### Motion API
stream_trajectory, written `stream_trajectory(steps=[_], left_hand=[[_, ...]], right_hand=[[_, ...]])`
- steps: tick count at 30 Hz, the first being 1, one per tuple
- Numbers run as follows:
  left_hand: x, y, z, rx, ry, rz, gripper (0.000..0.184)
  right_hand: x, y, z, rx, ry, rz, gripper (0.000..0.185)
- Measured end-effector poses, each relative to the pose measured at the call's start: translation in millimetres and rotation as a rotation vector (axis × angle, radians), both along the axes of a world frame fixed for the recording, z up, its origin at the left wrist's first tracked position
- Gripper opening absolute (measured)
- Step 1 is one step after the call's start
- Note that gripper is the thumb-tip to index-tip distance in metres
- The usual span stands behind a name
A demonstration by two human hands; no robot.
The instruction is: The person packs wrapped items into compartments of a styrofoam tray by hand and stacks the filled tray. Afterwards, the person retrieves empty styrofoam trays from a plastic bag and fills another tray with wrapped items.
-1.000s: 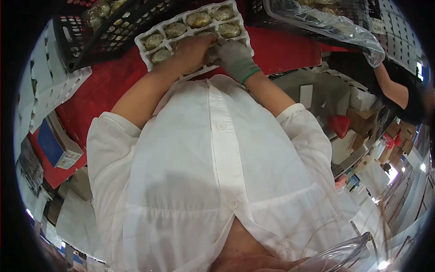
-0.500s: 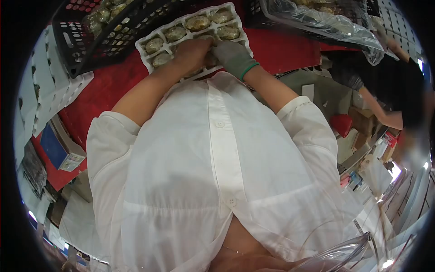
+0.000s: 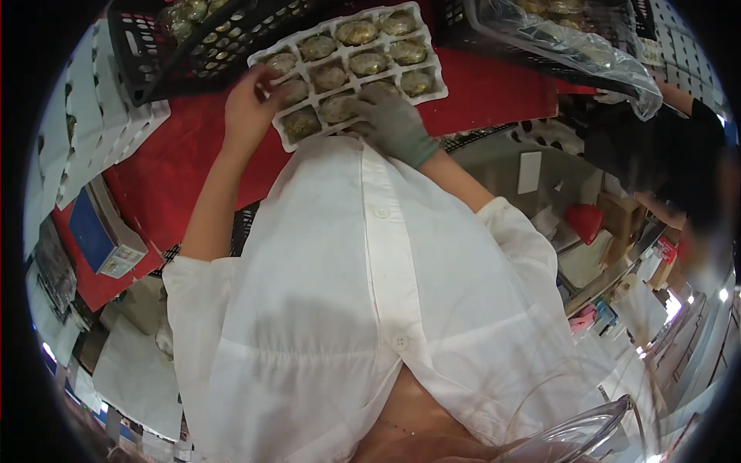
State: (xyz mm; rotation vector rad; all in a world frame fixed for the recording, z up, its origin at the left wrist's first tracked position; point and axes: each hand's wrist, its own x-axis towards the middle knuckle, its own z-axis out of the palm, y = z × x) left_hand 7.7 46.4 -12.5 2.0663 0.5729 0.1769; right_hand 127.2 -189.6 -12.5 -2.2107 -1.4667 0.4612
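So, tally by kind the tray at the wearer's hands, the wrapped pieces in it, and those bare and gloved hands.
White tray: 1
Wrapped pieces: 12, some partly hidden
Bare left hand: 1
Gloved right hand: 1
Total: 15

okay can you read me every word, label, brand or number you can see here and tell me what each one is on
No word, brand or number can be read.
Blue and white box, at the left: small print on its end, too small and blurred to read.
White tray: no lettering can be made out.
Black crate, at the upper left: no lettering can be made out.
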Motion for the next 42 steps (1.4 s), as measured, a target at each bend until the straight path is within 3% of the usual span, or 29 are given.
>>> stream_trajectory(steps=[2,4,6,9,13,15,17,19,21,25,26,28,33,34,35,36,37,38,39,40,42], left_hand=[[-20,-3,-7,0.315,0.084,0.156,0.039],[-34,-11,-26,0.262,0.112,0.23,0.046],[-38,-20,-33,0.025,0.189,0.299,0.064],[-39,-28,-42,-0.077,0.159,0.354,0.068],[-42,-25,-62,-0.004,0.115,0.342,0.068],[-43,-20,-83,0.166,0.127,0.337,0.069],[-38,-25,-61,0.137,0.143,0.327,0.067],[-38,-22,-46,0.117,0.159,0.323,0.066],[-48,-17,-49,-0.161,0.159,0.279,0.06],[-62,-14,-90,-0.297,0.096,0.349,0.056],[-58,-18,-96,-0.415,0.057,0.337,0.055],[-55,-22,-112,-0.531,0.011,0.322,0.054],[-57,-20,-118,-0.473,0.08,0.309,0.048],[-61,-8,-203,-0.518,-0.032,0.31,0.05],[-60,-15,-156,-0.346,0.041,0.301,0.053],[-58,-13,-185,-0.514,-0.082,0.367,0.053],[-60,-12,-160,-0.628,-0.002,0.389,0.054],[-62,-15,-128,-0.743,0.081,0.411,0.055],[-63,-18,-93,-0.858,0.065,0.421,0.056],[-65,-20,-71,-0.974,0.055,0.431,0.058],[-70,-14,-66,-0.858,0.096,0.388,0.061]], right_hand=[[-9,18,4,-0.051,-0.116,0.013,0.032],[-9,34,-5,-0.27,-0.138,-0.025,0.025],[-4,41,-8,-0.278,-0.125,0.018,0.022],[-2,44,-4,-0.276,-0.154,0.068,0.018],[-6,45,2,-0.246,-0.205,0.065,0.017],[-12,44,-8,-0.228,-0.235,0.043,0.017],[-13,39,-6,-0.2,-0.27,0.013,0.018],[-9,32,-1,-0.064,-0.14,-0.001,0.02],[6,7,-4,0.256,0.045,-0.015,0.025],[43,-45,8,0.226,-0.239,-0.7,0.039],[58,-53,-6,0.228,-0.245,-0.699,0.039],[82,-66,-57,-0.038,0.193,-0.876,0.04],[74,-68,-95,0.113,0.241,-0.804,0.057],[75,-66,-69,0.079,0.388,-0.758,0.058],[89,-80,-109,0.05,0.373,-0.736,0.058],[104,-93,-126,-0.298,0.231,-0.471,0.058],[101,-96,-153,-0.219,0.633,-0.758,0.058],[68,-82,-92,-0.099,0.862,-1.012,0.057],[49,-77,-50,-0.075,0.908,-1.056,0.055],[35,-74,-31,-0.058,0.96,-1.099,0.053],[30,-81,-40,0.079,1.015,-1.017,0.045]])
